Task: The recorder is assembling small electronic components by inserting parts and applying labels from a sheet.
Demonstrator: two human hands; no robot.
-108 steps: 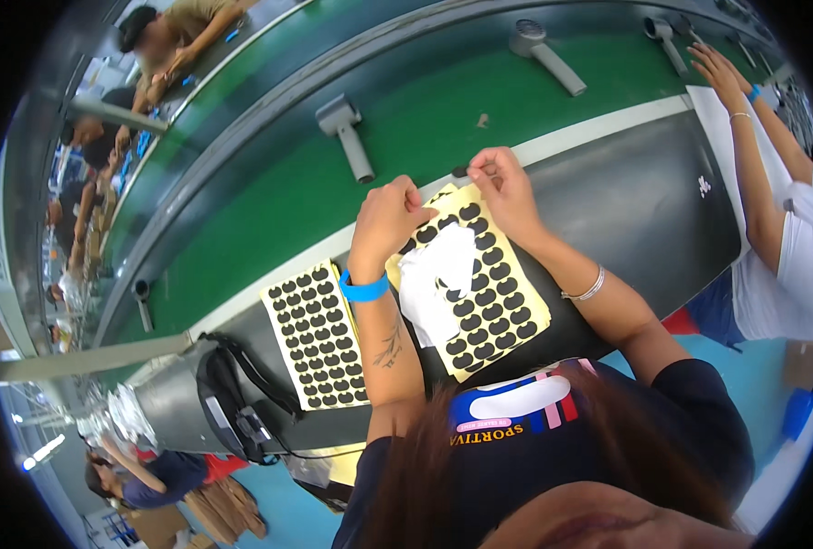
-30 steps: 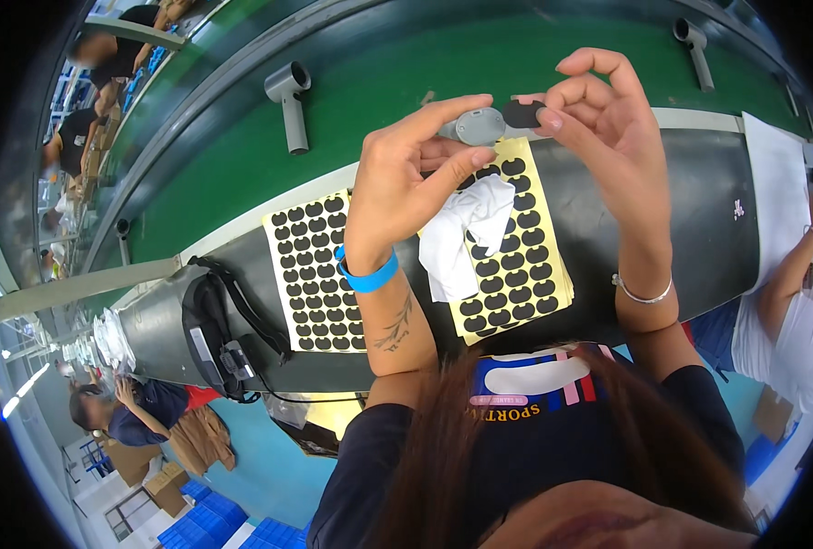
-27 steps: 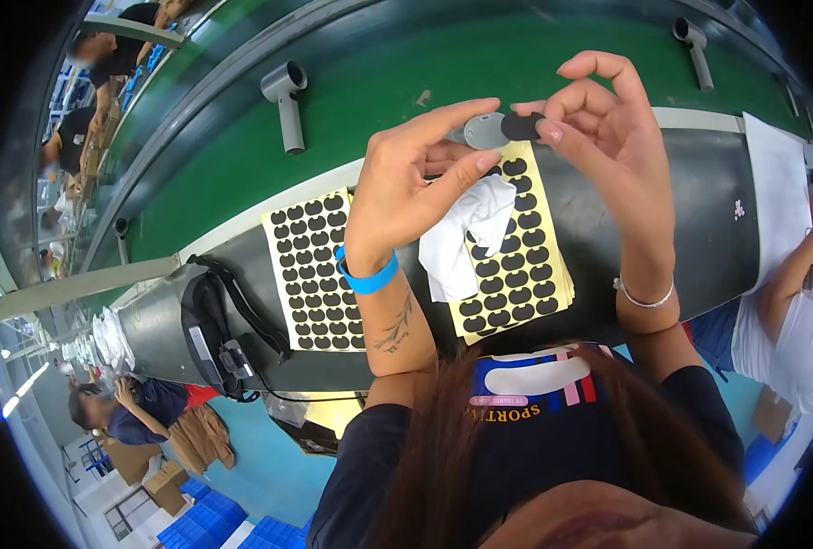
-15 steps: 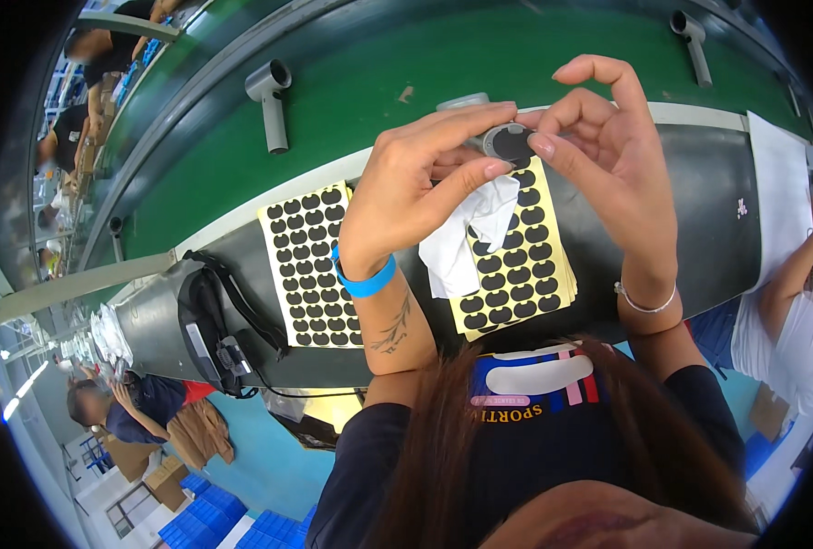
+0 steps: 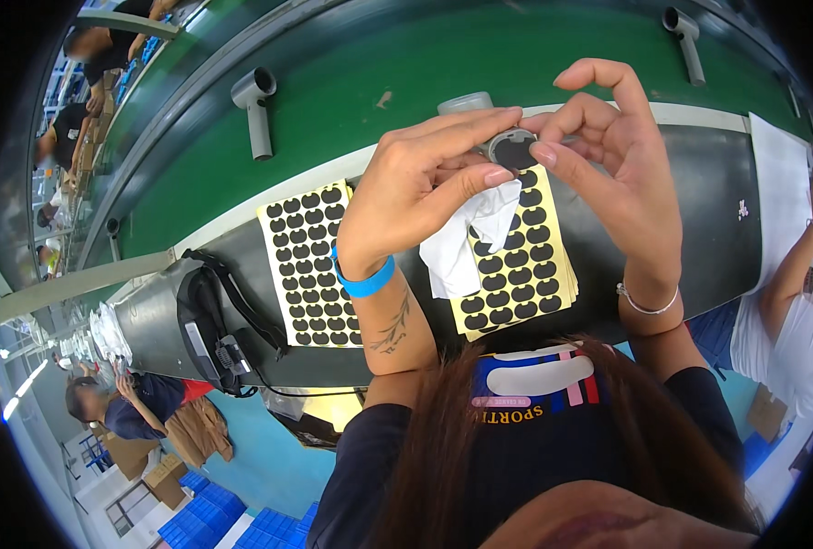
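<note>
My left hand point(image 5: 415, 188) is wrapped round a grey hair dryer housing point(image 5: 466, 103), whose far part shows beyond my fingers. A dark rounded sticker point(image 5: 514, 154) covers most of its round end, which faces me. At the rim of that end, the thumb of my right hand point(image 5: 612, 156) presses on the sticker's edge; its index finger is raised. Below my hands, a white cloth point(image 5: 457, 256) lies partly over a stack of yellow-backed sticker sheets point(image 5: 516, 274). Another sheet of black stickers point(image 5: 313, 265) lies to the left, partly behind my left wrist.
Beyond the black worktop point(image 5: 699, 201) runs a green conveyor belt point(image 5: 351, 82). It carries a grey dryer housing point(image 5: 258, 119) at left and another housing point(image 5: 685, 46) at right. A black bag point(image 5: 207, 320) sits at the left. Co-workers are at both sides.
The housings on the belt have shifted slightly left. The round end in my hands has tilted a little and shows more of the dark sticker. Both hands keep nearly the same place.
</note>
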